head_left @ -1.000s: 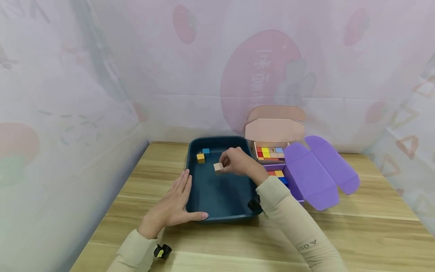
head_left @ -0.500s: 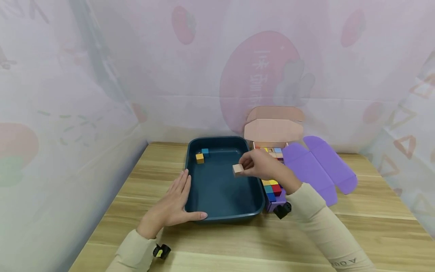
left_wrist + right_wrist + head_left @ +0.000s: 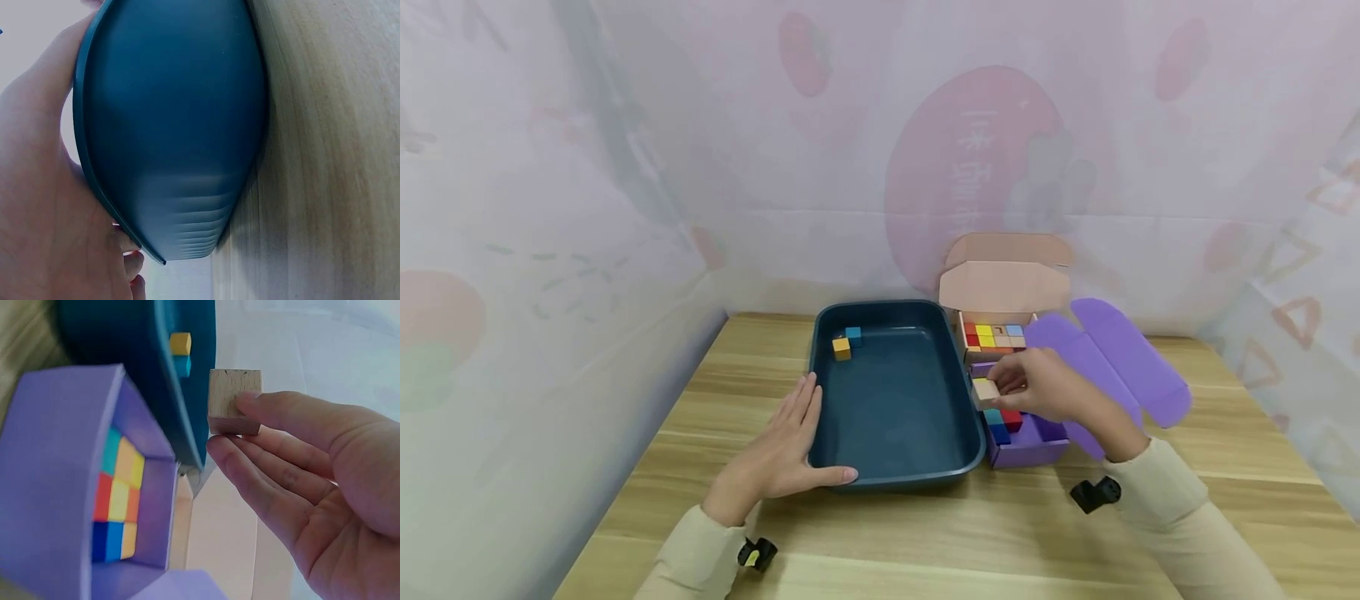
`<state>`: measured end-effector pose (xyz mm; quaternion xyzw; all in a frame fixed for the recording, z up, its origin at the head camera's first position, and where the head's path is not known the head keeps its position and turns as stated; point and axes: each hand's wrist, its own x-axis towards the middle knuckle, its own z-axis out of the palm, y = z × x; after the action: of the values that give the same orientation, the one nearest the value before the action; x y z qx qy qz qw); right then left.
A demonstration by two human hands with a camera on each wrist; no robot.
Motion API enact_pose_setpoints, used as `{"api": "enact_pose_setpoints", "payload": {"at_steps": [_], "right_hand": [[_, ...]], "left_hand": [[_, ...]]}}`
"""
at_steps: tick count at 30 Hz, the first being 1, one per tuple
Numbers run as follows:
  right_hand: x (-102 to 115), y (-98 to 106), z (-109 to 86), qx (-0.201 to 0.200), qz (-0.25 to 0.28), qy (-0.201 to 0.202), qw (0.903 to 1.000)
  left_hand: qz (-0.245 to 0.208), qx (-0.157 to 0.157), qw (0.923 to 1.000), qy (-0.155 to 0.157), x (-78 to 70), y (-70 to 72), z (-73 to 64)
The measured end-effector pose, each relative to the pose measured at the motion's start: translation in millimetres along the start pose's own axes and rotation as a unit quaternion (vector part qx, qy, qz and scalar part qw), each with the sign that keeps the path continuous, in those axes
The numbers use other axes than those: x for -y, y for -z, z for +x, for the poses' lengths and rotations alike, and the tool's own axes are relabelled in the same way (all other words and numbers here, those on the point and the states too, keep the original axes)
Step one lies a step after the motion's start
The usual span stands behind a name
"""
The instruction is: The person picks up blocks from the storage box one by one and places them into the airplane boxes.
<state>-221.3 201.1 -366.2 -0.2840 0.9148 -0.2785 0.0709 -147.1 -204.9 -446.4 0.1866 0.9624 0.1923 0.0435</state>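
Note:
My right hand (image 3: pixel 1041 385) pinches a plain wooden cube (image 3: pixel 235 394) between thumb and fingers, above the purple box (image 3: pixel 1028 454). Colored cubes (image 3: pixel 119 494) sit in rows inside that box, in the right wrist view. With straight fingers, my left hand (image 3: pixel 778 450) rests on the left rim and near corner of the dark teal tray (image 3: pixel 895 482). Toward the tray's far left lie an orange cube (image 3: pixel 842 349) and a blue cube (image 3: pixel 853 336), close together. In the left wrist view the tray's outer wall (image 3: pixel 175 112) hides most of the fingers.
A tan cardboard box (image 3: pixel 1004 287), lid raised, stands behind the purple box and holds several colored blocks (image 3: pixel 992 336). The purple lid (image 3: pixel 1108 367) spreads out to the right. A patterned cloth (image 3: pixel 820 167) hangs behind the wooden table (image 3: pixel 925 550).
My right hand has carried the wooden cube rightward, from over the tray to over the purple box. My left hand has stayed on the tray's edge.

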Motion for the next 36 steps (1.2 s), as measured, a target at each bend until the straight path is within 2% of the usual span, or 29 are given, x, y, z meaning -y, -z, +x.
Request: {"api": "enact_pose_setpoints", "payload": {"at_steps": [6,17,23,36], "right_hand": [[-9,3,-16.4,0.011,0.005,-0.021,0.9997],[-28,0,-29.1,0.027,0.019,-0.058,0.9978],[-33,-3,-31.0,0.039,0.031,-0.073,0.9961],[-43,-14,-24.6,0.066,0.010,-0.085,0.9941]], "left_hand": [[0.004,0.001,1.0000,0.002,2.3,1.3,-1.9],[0.008,-0.006,1.0000,0.000,3.8,1.3,-3.1],[0.010,-0.004,0.9999,0.003,4.7,0.7,-3.7],[0.006,-0.004,1.0000,0.007,4.3,1.3,-3.0]]}}
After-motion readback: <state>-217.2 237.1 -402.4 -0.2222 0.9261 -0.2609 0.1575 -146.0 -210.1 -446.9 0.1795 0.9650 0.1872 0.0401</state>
